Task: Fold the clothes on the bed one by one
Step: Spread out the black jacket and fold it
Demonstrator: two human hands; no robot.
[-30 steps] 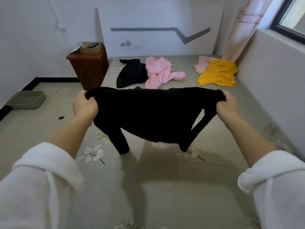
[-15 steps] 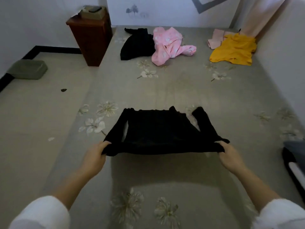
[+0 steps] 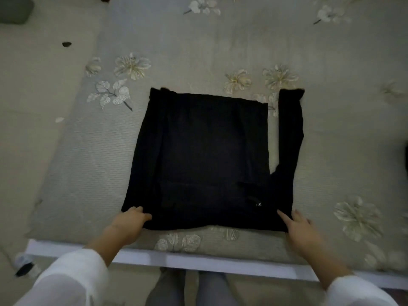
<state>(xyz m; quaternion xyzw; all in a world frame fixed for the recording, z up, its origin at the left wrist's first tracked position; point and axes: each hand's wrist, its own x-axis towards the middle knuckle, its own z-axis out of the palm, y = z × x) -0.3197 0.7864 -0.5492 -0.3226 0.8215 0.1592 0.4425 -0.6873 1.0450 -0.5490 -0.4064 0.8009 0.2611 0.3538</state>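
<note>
Top [image 3: 205, 155]: black, long sleeves, spread flat on the bed [image 3: 88, 162], right up by the near edge.
Left sleeve [image 3: 145, 151]: tight along the body's left side. On it or just beside it? All black, honestly can't tell.
Right sleeve [image 3: 290, 129]: stretched straight just beside the body, strip of sheet showing between, joined only down at the shoulder.
Left hand [image 3: 129, 220]: on the near-left corner, fingers curled onto the cloth, pinching it as far as can be made out.
Right hand [image 3: 303, 227]: at the near-right corner, fingers straight and loose, tips just resting on the cloth, not gripping anything. Bit blurry though.
Done so far: laid out and squared up pretty neatly, no big wrinkles showing.
Not done yet: no real fold in the body, right sleeve not brought in yet.
Left for this one, best guess: right sleeve over the body, then folding it down to a small packet.
Other clothes: none in shot. Dark lump [image 3: 405, 155] at the far right edge, too cut off to call.
Overall progress: early on this piece, and no way of judging the rest of the pile from this angle.
</note>
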